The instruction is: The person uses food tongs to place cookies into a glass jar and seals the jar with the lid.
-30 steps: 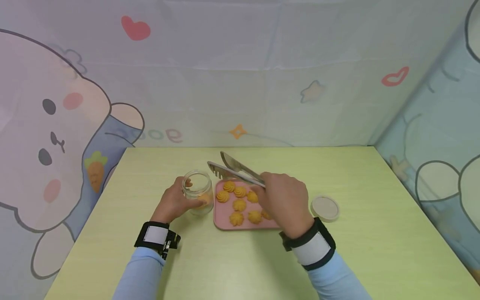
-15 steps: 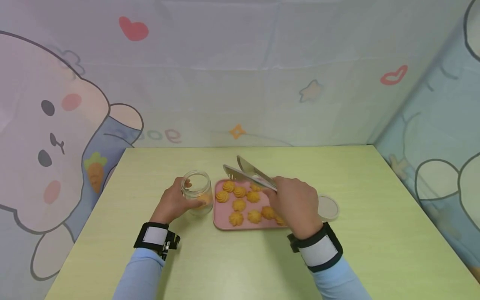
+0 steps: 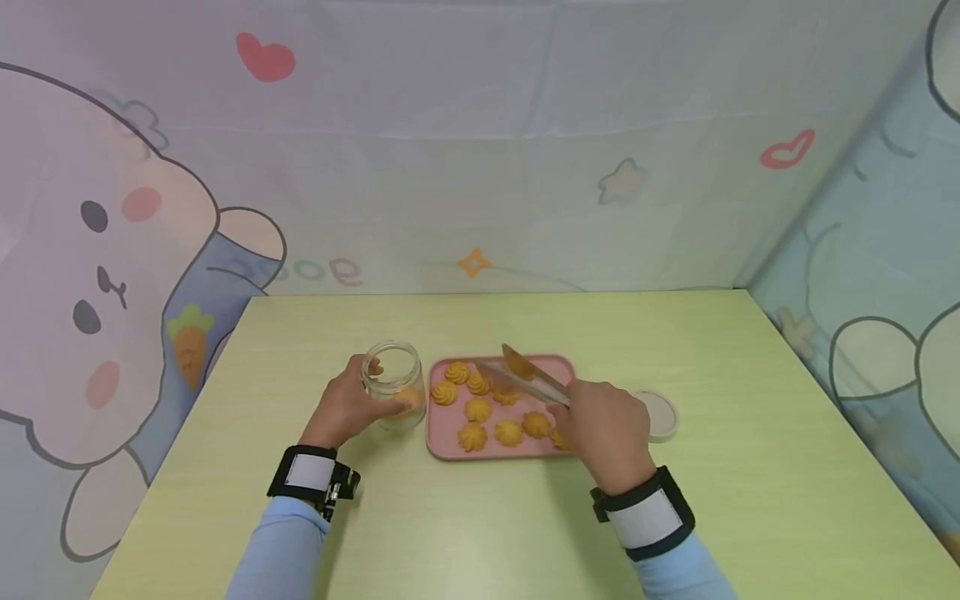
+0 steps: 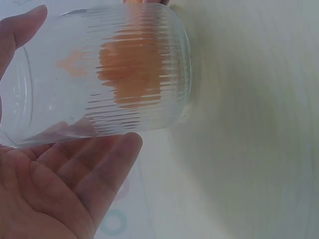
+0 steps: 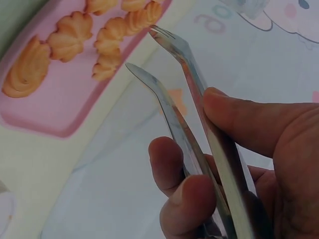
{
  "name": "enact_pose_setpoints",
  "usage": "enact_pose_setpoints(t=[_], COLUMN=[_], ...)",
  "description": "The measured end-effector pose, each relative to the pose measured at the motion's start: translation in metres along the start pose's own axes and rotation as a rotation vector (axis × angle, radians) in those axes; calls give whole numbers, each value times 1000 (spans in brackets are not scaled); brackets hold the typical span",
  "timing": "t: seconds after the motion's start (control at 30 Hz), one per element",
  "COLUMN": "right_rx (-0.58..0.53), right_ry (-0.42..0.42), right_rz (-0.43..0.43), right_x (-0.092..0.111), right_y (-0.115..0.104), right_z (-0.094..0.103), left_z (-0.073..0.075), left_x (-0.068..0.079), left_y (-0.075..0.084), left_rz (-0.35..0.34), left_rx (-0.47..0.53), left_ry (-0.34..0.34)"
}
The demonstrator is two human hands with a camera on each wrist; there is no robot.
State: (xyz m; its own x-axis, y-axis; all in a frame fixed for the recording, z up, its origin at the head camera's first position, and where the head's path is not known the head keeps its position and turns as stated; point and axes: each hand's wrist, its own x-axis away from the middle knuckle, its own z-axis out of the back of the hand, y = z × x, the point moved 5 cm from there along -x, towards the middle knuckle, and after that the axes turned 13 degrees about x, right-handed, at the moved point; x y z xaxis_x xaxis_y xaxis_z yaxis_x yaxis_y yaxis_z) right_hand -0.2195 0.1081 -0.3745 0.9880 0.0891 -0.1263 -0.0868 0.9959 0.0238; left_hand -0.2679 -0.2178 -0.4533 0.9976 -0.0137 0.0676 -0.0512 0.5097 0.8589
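My left hand (image 3: 348, 404) holds a clear glass jar (image 3: 393, 385) at the tray's left, thumb and fingers on opposite sides. Through the ribbed wall of the jar (image 4: 129, 69), an orange-yellow cookie shows near its bottom. My right hand (image 3: 607, 433) grips metal serving tongs (image 3: 536, 385) by their arms. In the right wrist view the tips of the tongs (image 5: 194, 109) stand apart with nothing between them. They hang over the pink tray (image 3: 450, 450), close to a piped cookie (image 3: 506, 395) partly hidden beneath them. Several more piped cookies (image 3: 472, 437) lie on the tray.
A round white lid (image 3: 662, 417) lies on the pale yellow table (image 3: 765, 467) right of the tray, partly behind my right hand. A printed cloth (image 3: 525, 167) hangs along the back edge of the table.
My right hand has moved right and lower with the tongs, from near the jar to above the cookies. The tips have come down over the tray. My left hand and the jar stay put.
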Motion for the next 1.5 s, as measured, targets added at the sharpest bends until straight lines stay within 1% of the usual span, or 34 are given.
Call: enact_pose_setpoints(t=[0.23, 0.5, 0.6, 0.7, 0.83, 1.13, 1.5], right_rx=[39, 47, 73, 99, 105, 83, 77], right_ry=[-6, -58, -43, -11, 13, 31, 38], right_rz=[4, -8, 8, 22, 27, 44, 32], right_x=[5, 8, 10, 11, 11, 13, 15], right_y=[5, 3, -1, -4, -6, -4, -2], right_z=[-16, -24, -24, -25, -25, -29, -30], left_z=[0, 0, 0, -1, -1, -1, -2], left_x=[0, 0, 0, 1, 1, 0, 1], left_y=[0, -1, -1, -1, -1, -2, -3], left_rz=[3, 9, 16, 21, 15, 23, 22], left_rx=[3, 13, 20, 26, 27, 31, 26], left_ry=[2, 4, 2, 1, 2, 9, 13])
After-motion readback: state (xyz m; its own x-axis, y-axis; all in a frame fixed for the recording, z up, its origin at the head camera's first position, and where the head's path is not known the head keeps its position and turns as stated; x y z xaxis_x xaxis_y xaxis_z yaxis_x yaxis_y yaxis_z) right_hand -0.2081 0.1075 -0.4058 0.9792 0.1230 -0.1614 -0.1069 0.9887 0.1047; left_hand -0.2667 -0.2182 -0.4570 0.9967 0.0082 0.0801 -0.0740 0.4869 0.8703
